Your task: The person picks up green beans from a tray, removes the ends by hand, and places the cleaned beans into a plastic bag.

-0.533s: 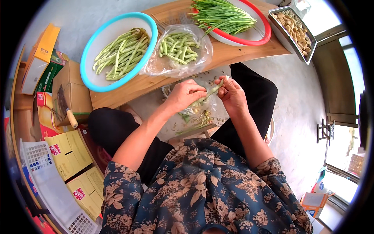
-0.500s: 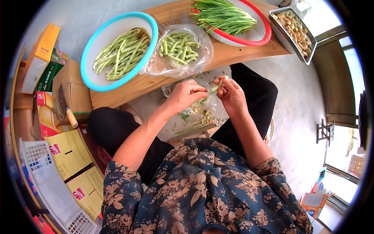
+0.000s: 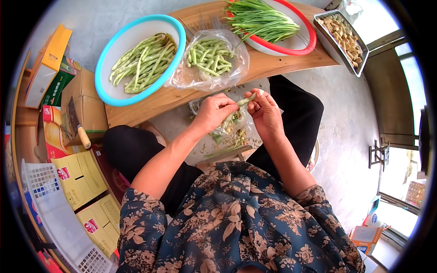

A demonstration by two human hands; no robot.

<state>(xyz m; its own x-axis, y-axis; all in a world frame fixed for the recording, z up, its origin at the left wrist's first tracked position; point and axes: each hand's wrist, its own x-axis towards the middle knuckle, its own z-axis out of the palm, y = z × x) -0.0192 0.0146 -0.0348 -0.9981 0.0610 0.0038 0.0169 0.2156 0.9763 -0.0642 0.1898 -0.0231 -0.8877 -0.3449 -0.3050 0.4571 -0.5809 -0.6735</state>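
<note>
Between my two hands, over the gap between my knees, is a pale green bean (image 3: pixel 246 99). My left hand (image 3: pixel 213 110) pinches its left end with thumb and fingers. My right hand (image 3: pixel 265 112) grips the other end, its fingers curled. Beyond them on the wooden table (image 3: pixel 150 109), a clear plastic bag (image 3: pixel 182 82) lies open with short bean pieces (image 3: pixel 209 55) on it. Long whole beans (image 3: pixel 144 63) lie in a white basin with a blue rim (image 3: pixel 101 82) to the left. Below my hands, a plastic bag with bean scraps (image 3: pixel 234 129) is partly hidden.
A red-rimmed basin (image 3: pixel 311 41) of green stalks (image 3: pixel 264 20) and a metal tray (image 3: pixel 359 72) of brown chunks stand at the far right. At left are a cardboard box (image 3: pixel 86 95), a cleaver with wooden handle (image 3: pixel 83 136), yellow boxes (image 3: pixel 79 177) and a white plastic basket (image 3: pixel 59 209).
Both hands have shifted slightly; the bean is now held more level between them, and my right hand has turned a little lower and to the left.
</note>
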